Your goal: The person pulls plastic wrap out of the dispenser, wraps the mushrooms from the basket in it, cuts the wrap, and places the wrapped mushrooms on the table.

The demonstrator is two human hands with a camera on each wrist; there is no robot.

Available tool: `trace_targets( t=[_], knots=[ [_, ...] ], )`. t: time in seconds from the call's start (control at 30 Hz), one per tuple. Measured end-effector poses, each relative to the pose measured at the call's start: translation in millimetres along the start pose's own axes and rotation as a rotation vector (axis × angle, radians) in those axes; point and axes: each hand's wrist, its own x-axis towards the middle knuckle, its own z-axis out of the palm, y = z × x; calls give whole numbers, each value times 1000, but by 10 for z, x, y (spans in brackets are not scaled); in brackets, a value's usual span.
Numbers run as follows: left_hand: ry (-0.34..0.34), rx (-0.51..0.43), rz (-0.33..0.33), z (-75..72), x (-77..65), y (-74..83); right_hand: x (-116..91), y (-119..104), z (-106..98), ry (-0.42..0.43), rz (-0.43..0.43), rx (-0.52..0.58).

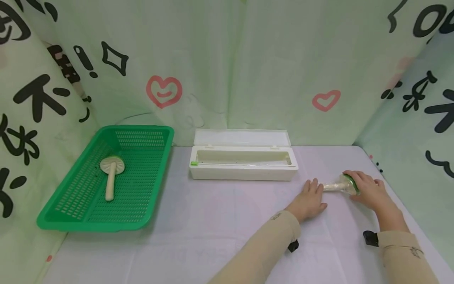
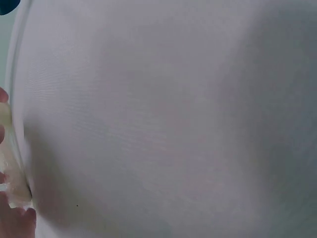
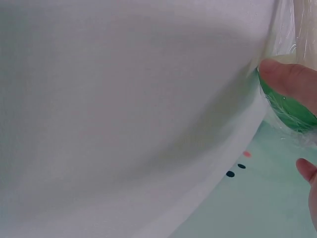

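At the table's right side lies a mushroom-shaped tool [image 1: 333, 187] with a cream handle and a round green head [image 3: 290, 104], wrapped in clear plastic film. My right hand [image 1: 370, 193] grips it by the head, thumb and fingers on opposite sides. At the handle end my left hand [image 1: 307, 201] lies with its fingers extended against the wrapped handle and its thumb held apart. Only some fingertips [image 2: 17, 220] of that hand show at the left wrist view's edge, beside part of the wrapped handle [image 2: 12, 173].
Behind the hands stands a white cling film box [image 1: 244, 173] with its lid [image 1: 241, 137] raised and a small green tab [image 1: 194, 163]. On the left, a green basket [image 1: 159, 169] holds a similar tool [image 1: 110, 181], head away. A printed curtain [image 1: 269, 71] surrounds the white-covered table [image 1: 198, 236].
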Motion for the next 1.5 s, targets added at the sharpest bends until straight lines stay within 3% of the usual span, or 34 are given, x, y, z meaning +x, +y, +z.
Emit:
trace_targets(
  t=[0.27, 0.5, 0.77, 0.93, 1.07, 1.27, 1.37, 1.5],
  knots=[
    [-41, 95, -42, 0, -1, 0, -7, 4, -7, -30, 31, -12],
    [-18, 131, -46, -52, -70, -68, -7, -31, -2, -34, 30, -16],
    [-29, 152, -31, -41, -69, -142, -6, -45, -37, -10, 37, 9],
    [21, 201, 28, -12, -71, -197, -19, -60, -64, -2, 35, 6],
    [112, 302, 143, -68, -94, -293, -36, -101, -120, -38, 35, 9],
    [340, 424, 289, -348, -173, -643, 34, -344, -291, -73, 5, -11],
    [495, 450, 346, -467, -241, -877, 108, -528, -388, 4, -25, -6],
    [676, 512, 390, -572, -376, -1218, 236, -816, -459, 173, -85, 30]
  ],
)
